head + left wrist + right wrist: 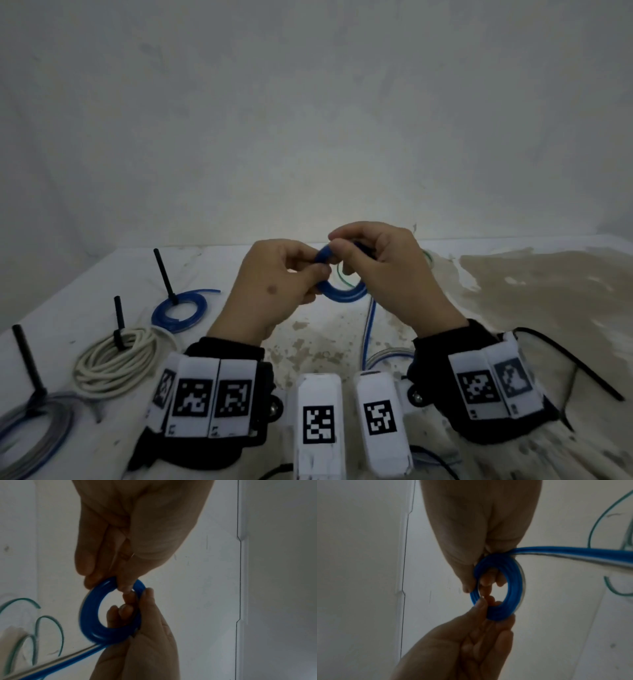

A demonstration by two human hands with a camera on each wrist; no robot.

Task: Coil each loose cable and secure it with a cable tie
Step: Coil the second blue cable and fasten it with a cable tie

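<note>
Both hands hold a small coil of blue cable [346, 294] in the air above the table. My left hand [320, 265] pinches the coil's left side between thumb and fingers. At the top of the coil, my right hand [337, 246] grips it with curled fingers. The cable's loose tail [369, 329] hangs from the coil down to the table between my wrists. The left wrist view has the coil [89, 615] below the left hand [120, 586]. In the right wrist view the right hand [481, 580] grips the coil [513, 588] where the tail leaves. A loose black cable tie [575, 366] lies at the right.
Three tied coils lie at the left, each with a black tie sticking up: blue [180, 310], white [116, 359], grey-blue [34, 428]. A thin green cable [342, 277] lies loose behind the hands. The wall [308, 137] stands close behind the stained table [531, 291].
</note>
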